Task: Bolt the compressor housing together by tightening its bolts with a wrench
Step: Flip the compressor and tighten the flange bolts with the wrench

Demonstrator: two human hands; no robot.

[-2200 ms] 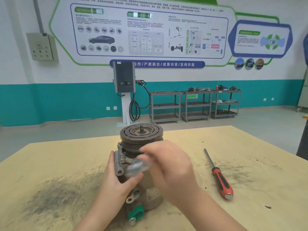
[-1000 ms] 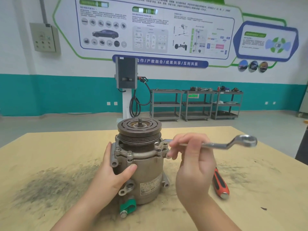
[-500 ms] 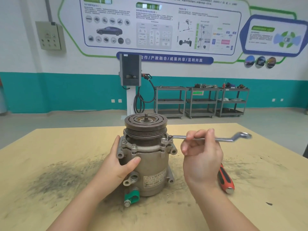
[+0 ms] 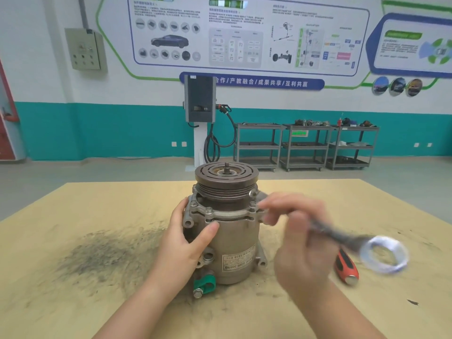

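Observation:
The metal compressor (image 4: 232, 236) stands upright at the table's middle, its brown pulley (image 4: 226, 178) on top. Bolts (image 4: 209, 210) ring the housing flange below the pulley. My left hand (image 4: 188, 238) grips the housing's left side, thumb across the front. My right hand (image 4: 300, 238) holds a silver ring wrench (image 4: 381, 253) to the right of the compressor. The wrench is blurred by motion, its free ring end out to the right and toward me. Its other end lies at the flange's right side, hidden behind my fingers.
A red-handled screwdriver (image 4: 346, 267) lies on the wooden table (image 4: 97, 302) just right of my right hand, under the wrench. Dark grime (image 4: 102, 253) covers the table left of the compressor. A green clip (image 4: 205, 285) sticks out at the compressor's base.
My right hand has swung the wrench's free end from pointing right and level to down and toward me. My left hand stays on the housing.

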